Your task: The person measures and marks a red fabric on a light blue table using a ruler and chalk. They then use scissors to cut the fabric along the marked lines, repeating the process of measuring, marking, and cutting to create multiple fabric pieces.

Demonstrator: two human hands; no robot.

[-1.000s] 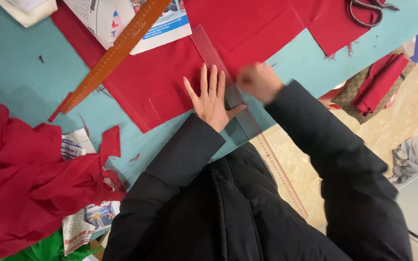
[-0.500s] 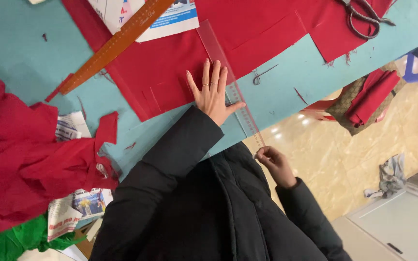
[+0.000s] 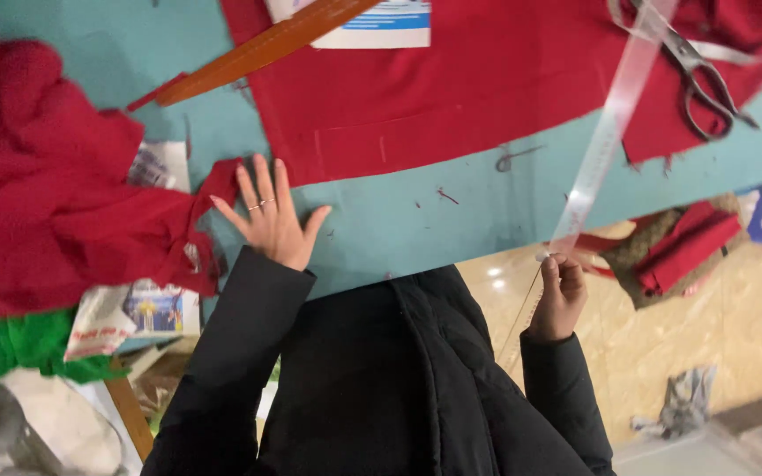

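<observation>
You get even, fairly bright indoor light here, with small glare spots on the glossy floor just off the table's near edge and only faint shadows under the red cloth. Your clear ruler catches a pale sheen and smears with motion. The green and grey clutter past the table's left corner is soft and out of focus.

Bare teal table lies open between red cloth and crumpled red heap.
</observation>
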